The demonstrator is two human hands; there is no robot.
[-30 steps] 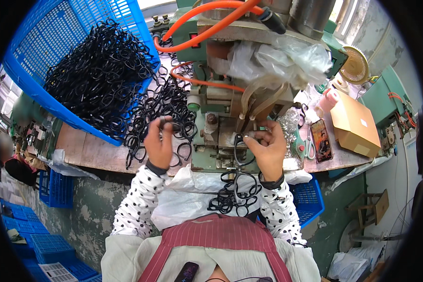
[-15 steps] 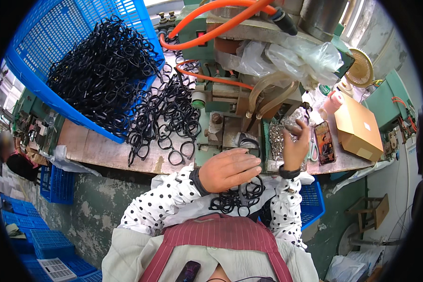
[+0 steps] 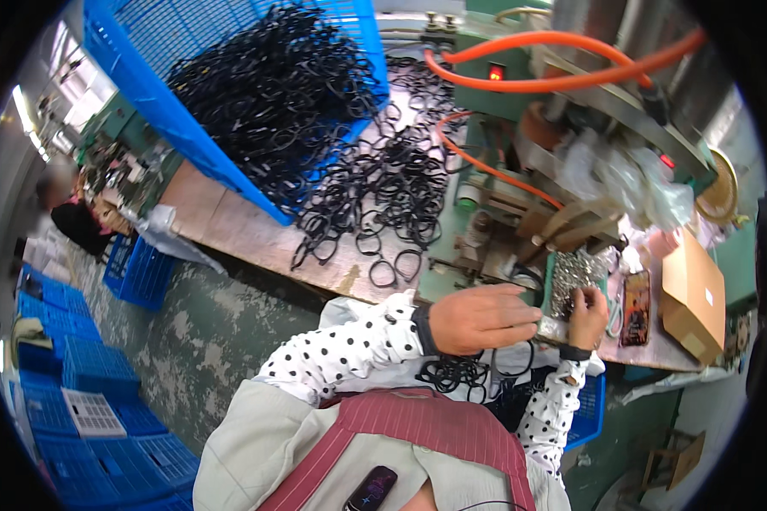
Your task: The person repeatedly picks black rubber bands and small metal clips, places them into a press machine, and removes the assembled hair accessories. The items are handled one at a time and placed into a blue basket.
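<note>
My left hand (image 3: 484, 320) is palm down in front of the press, its fingers long and close together over a black eyeglass frame (image 3: 513, 368). One rim of the frame hangs below the fingers; the hand hides its middle. My right hand (image 3: 588, 318) has its fingers bent and drawn together at a green tray of small shiny metal parts (image 3: 573, 279). What lies between those fingertips is too small to make out. More black frames (image 3: 452, 373) lie on my lap, below the left hand.
A blue crate (image 3: 230, 175) heaped with black frames leans at the left, with loose frames (image 3: 392, 192) spilled beside it. Orange hoses (image 3: 562, 78) cross the green press. Right of the tray are scissors (image 3: 614, 317), a phone (image 3: 636, 308) and a cardboard box (image 3: 693, 294).
My right hand has come down from above the tray to the metal parts, fingers now bent in. My left hand stays over the frame. The whole view has swung to the left.
</note>
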